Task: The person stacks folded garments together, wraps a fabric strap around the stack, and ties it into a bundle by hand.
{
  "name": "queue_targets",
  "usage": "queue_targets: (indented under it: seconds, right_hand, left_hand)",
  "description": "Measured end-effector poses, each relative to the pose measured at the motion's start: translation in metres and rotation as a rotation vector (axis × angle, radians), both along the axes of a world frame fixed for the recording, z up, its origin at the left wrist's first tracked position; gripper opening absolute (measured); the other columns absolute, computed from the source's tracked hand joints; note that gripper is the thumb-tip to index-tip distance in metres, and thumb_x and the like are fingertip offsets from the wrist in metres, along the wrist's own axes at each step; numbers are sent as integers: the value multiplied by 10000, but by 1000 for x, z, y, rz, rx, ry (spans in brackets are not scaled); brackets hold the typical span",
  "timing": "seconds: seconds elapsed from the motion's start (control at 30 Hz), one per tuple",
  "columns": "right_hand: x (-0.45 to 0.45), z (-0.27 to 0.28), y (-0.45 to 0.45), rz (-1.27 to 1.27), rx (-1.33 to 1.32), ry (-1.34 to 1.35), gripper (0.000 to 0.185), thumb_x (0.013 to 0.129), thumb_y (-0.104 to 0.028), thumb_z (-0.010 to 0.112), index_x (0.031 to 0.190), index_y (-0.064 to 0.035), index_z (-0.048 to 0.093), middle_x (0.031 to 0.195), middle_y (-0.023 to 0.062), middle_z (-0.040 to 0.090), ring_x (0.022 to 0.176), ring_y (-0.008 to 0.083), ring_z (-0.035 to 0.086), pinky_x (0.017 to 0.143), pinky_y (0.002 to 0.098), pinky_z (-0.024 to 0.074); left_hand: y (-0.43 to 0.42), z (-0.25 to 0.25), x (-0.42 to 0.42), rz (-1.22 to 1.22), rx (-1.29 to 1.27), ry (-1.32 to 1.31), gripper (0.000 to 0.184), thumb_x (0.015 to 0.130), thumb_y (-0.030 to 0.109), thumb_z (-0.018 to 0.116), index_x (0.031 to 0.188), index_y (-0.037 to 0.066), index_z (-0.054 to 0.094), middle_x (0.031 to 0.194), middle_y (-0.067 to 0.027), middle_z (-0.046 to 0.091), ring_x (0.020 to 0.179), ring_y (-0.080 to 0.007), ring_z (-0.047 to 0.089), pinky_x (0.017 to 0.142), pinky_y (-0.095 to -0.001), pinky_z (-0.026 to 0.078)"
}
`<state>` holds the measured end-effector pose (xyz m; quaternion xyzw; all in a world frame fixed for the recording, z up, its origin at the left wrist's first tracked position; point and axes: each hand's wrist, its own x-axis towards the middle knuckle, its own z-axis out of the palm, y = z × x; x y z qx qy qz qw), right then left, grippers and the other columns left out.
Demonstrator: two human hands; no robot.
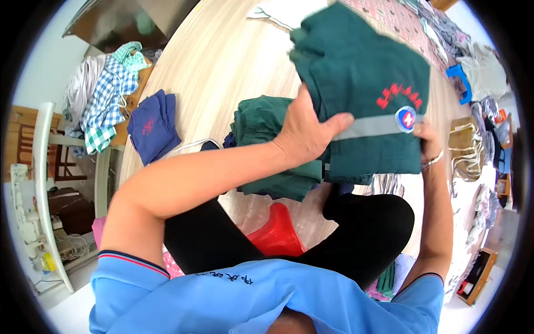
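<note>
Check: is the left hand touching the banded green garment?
Touching. Head view shows the left hand gripping the green garment at its edge, thumb over the grey band.

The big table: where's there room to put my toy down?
The table has a wide bare patch between the blue clothes, green pile and white cloth. It's crowded near the legs, around the green pile and held green clothes.
</note>
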<state>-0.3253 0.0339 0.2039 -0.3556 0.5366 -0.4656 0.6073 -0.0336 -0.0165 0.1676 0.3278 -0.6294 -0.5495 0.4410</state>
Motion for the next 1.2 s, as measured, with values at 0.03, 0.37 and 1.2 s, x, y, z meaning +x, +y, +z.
queue_targets:
  seconds: [0.03, 0.37, 1.2]
  right_hand:
    - [-18, -32, 13, -5, 73, -10, 453, 643, -105, 654, 1059, 50, 563, 920, 122, 640, 854, 210, 620, 816, 335, 504]
    - [-48, -171, 49, -139, 294, 162, 527, 605, -71, 654, 1108, 47, 550, 919, 129, 618, 827, 240, 588, 781, 330, 472]
    - [17, -177, 2, 349, -464, 1641, 745, 812, -473, 518, 1397, -57, 318, 1449, 198, 268, 1324, 408, 244, 1075, 509, 187]
  left_hand:
    - [7, -32, -15, -8, 85, -54, 652, 772, 239, 742, 1233, -44, 378, 1158, -128, 545, 1066, -195, 511, 943, -326, 405]
    - [36, -146, -79, 210, 443, -784, 690, 667, 199, 769, 1195, -96, 436, 1133, -242, 574, 1040, -306, 574, 890, -351, 444]
    - [-76, -166, 515, 1126, 822, -947, 909, 592, 574, 766, 1086, -161, 562, 1163, -274, 569, 1062, -320, 590, 892, -353, 463]
